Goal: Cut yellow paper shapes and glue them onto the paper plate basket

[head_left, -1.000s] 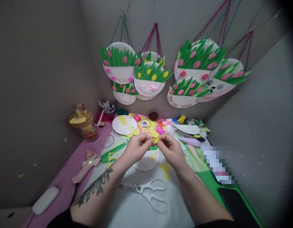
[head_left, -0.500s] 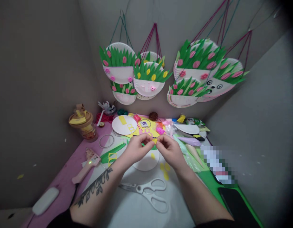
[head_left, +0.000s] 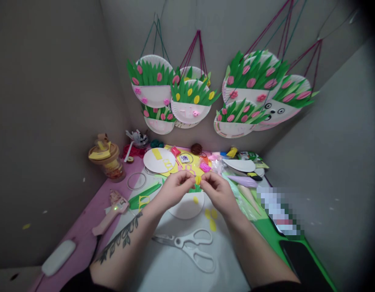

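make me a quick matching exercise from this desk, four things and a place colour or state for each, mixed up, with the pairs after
Things:
1. scissors
2. glue gun
3. yellow piece
4. cup

Descriptions:
A. upright, with a tan lid
B. between the fingertips of the left hand and the right hand
C. white-handled, lying flat
D. pink, with a small green light

Pairs:
1-C
2-D
3-B
4-A
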Demonstrator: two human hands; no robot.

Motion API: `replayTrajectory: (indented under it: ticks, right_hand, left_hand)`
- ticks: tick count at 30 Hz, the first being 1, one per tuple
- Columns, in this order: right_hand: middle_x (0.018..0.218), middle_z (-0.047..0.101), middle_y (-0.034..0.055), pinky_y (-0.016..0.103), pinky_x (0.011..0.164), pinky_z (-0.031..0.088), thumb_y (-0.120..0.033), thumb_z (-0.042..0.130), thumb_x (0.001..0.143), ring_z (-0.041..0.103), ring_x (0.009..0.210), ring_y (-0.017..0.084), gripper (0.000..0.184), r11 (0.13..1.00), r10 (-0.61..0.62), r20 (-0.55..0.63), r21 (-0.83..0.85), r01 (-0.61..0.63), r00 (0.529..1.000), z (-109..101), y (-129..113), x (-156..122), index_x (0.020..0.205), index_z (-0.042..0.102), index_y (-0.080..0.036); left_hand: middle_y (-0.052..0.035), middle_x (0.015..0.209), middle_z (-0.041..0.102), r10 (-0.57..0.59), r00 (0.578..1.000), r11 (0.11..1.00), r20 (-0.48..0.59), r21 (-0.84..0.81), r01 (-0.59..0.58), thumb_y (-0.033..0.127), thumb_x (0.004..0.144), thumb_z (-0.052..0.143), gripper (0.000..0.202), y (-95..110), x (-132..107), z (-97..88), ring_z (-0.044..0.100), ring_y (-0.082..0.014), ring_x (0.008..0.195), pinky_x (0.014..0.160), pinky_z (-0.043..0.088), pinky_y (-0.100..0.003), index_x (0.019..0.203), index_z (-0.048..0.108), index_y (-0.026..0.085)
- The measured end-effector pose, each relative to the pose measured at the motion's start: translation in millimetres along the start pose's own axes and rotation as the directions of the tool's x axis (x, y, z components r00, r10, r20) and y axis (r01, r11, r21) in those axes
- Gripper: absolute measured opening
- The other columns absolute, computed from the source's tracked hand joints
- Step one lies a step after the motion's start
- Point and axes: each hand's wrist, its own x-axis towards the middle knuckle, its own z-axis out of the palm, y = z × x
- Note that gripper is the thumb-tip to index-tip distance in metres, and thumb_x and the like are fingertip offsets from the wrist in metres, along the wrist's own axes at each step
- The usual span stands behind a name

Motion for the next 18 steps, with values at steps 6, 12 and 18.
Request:
replayTrajectory:
  ticks: [6,12,18]
  right_hand:
    - [0.057,0.047,-0.0045,0.022,0.046,0.029,-0.029,0.062,0.074,0.037,0.05,0.009,0.015,0.974,0.094,0.083,0.198,-0.109,0.992,0.0,5.7,2.1,0.067,0.054,-0.018]
    - [0.048,0.042,-0.0077,0.02,0.041,0.016,-0.032,0.069,0.067,0.028,0.04,0.005,0.021,0.846,0.239,0.214,0.434,-0.311,0.947,4.1,6.5,3.1,0.065,0.054,-0.017]
    - [0.047,0.041,-0.0079,0.021,0.041,0.016,-0.031,0.066,0.068,0.027,0.04,0.005,0.019,0.865,0.237,0.168,0.412,-0.286,0.957,4.2,5.2,4.6,0.063,0.053,-0.018]
  left_hand:
    - [0.0069,0.054,0.04,-0.056,0.996,0.988,0.068,-0.139,0.065,0.04,0.08,0.057,0.027,-0.9,0.0,0.2,0.031,-0.0055,0.048,0.048,0.026,-0.02,0.07,0.053,0.016]
    - [0.0055,0.059,0.043,-0.069,0.993,0.979,0.098,-0.183,0.086,0.044,0.078,0.059,0.03,-4.9,0.9,1.4,0.032,-0.0044,0.049,0.045,0.023,-0.019,0.07,0.051,0.015]
    - [0.0054,0.06,0.043,-0.055,0.998,0.985,0.032,-0.16,0.06,0.041,0.08,0.058,0.028,-6.5,2.5,1.6,0.034,-0.0051,0.05,0.047,0.027,-0.018,0.072,0.051,0.015]
